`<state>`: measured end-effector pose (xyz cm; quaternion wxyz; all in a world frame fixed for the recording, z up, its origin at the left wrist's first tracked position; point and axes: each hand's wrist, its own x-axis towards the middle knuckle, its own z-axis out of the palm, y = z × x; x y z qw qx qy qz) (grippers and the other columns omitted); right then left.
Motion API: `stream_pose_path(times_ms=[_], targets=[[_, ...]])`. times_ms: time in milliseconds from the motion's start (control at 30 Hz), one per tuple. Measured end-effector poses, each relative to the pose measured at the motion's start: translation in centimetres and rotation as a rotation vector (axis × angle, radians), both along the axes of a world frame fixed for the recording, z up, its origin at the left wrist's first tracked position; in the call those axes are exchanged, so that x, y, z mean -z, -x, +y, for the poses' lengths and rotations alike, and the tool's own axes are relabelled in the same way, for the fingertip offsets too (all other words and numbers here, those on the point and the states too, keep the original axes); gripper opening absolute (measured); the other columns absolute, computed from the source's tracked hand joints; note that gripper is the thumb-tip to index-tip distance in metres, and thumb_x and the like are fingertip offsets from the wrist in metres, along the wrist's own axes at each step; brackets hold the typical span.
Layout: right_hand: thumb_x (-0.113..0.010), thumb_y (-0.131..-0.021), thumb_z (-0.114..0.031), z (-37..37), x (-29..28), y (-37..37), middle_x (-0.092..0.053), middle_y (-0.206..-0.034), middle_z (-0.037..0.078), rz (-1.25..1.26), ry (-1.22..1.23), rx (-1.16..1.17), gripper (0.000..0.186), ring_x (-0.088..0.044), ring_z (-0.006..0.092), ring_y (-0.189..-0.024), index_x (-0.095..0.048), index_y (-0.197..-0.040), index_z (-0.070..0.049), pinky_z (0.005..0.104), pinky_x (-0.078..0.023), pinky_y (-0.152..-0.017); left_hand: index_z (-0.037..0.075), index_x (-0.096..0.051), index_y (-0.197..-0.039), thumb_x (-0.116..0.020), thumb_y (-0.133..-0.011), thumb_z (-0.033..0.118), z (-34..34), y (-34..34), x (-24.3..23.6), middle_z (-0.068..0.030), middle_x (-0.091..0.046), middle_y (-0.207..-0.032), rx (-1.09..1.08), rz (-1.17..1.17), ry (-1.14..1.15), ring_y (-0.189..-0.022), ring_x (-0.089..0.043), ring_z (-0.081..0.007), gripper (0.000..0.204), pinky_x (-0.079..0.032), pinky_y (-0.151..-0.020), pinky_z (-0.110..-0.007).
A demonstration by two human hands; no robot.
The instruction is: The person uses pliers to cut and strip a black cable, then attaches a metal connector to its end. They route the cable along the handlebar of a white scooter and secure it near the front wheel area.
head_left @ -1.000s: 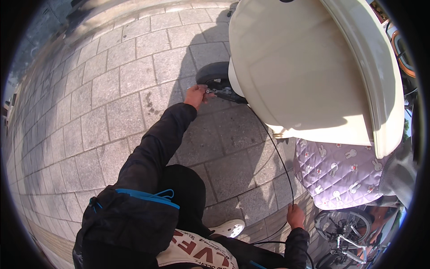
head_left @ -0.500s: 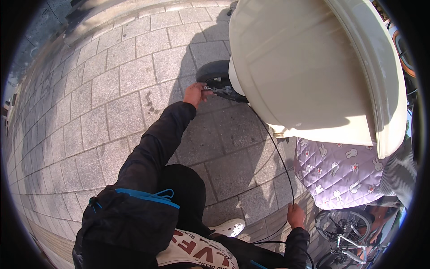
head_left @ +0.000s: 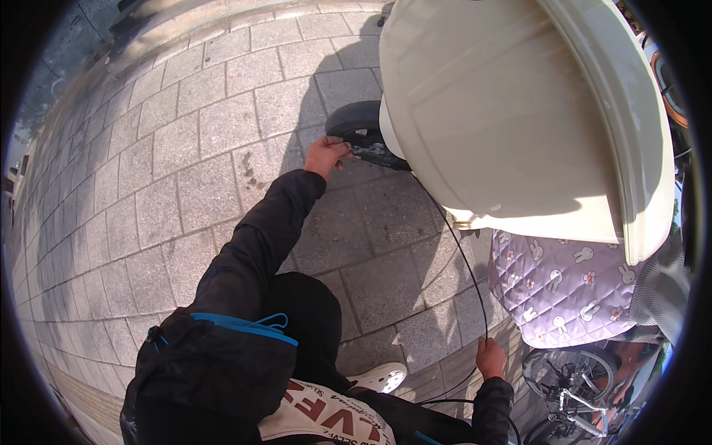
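Observation:
My left hand reaches out to the small black wheel of a cream scooter. Its thumb and fingertips are pinched on a small metal fitting at the end of a dark spring-like part beside the wheel. The fingers partly cover the fitting. Lower right, my right hand is closed around a thin black cable. That cable runs up from the fist to the scooter's underside and loops away below the hand.
A quilted lilac cover with a rabbit print hangs at the scooter's near side. A bicycle stands at the lower right. Grey paving stones spread to the left, with a kerb at the far side. My white clog is on the ground.
The fingertips of my left hand have shifted slightly on the fitting and now cover more of it. My right hand and the cable stay almost where they were.

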<state>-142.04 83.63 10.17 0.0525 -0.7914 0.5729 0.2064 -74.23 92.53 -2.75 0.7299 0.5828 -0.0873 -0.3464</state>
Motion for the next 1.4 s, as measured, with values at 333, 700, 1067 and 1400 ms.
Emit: stream_pose_path(times_ms=[333, 700, 1067, 1400], targets=[[-0.051, -0.105, -0.045, -0.2, 0.3, 0.1, -0.072, -0.096, 0.028, 0.024, -0.009, 0.014, 0.045, -0.067, 0.0511, -0.097, -0.068, -0.097, -0.004, 0.0607, -0.051, -0.084, -0.008, -0.066, -0.108, -0.059, -0.107, 0.022, 1.3, -0.2, 0.0, -0.0127, -0.073, -0.083, -0.087, -0.168, -0.293, -0.07, -0.077, -0.0228, 0.031, -0.053, -0.05, -0.031], [-0.05, -0.105, -0.044, 0.1, -0.1, -0.3, -0.073, -0.097, 0.026, 0.02, -0.001, -0.006, 0.044, -0.068, 0.0491, -0.095, -0.067, -0.097, -0.004, 0.0604, -0.051, -0.084, -0.003, -0.068, -0.095, -0.054, -0.105, 0.045, 1.5, -0.8, 1.1, -0.0187, -0.072, -0.077, -0.025, -0.86, -0.701, -0.063, -0.073, -0.0308, 0.051, -0.059, -0.068, -0.046], [-0.048, -0.106, -0.044, 0.0, -0.3, -0.8, -0.074, -0.098, 0.025, 0.071, 0.025, 0.015, 0.045, -0.07, 0.0476, -0.098, -0.068, -0.099, -0.004, 0.0599, -0.052, -0.085, 0.007, -0.066, -0.086, -0.046, -0.103, 0.044, 3.2, -4.4, 2.4, -0.0035, -0.056, -0.058, 0.085, 0.397, -0.243, -0.054, -0.063, -0.0208, 0.045, -0.038, -0.043, -0.036], [-0.045, -0.107, -0.044, -3.4, -2.2, -3.2, -0.074, -0.102, 0.027, 0.027, 0.235, 0.074, 0.049, -0.069, 0.0494, -0.098, -0.073, -0.102, -0.003, 0.0595, -0.052, -0.086, 0.005, -0.062, -0.097, -0.063, -0.098, 0.025, 0.7, 2.4, 2.8, -0.0056, -0.057, -0.07, 0.068, 0.342, -0.149, -0.051, -0.057, -0.0182, 0.02, -0.035, -0.041, -0.032]])
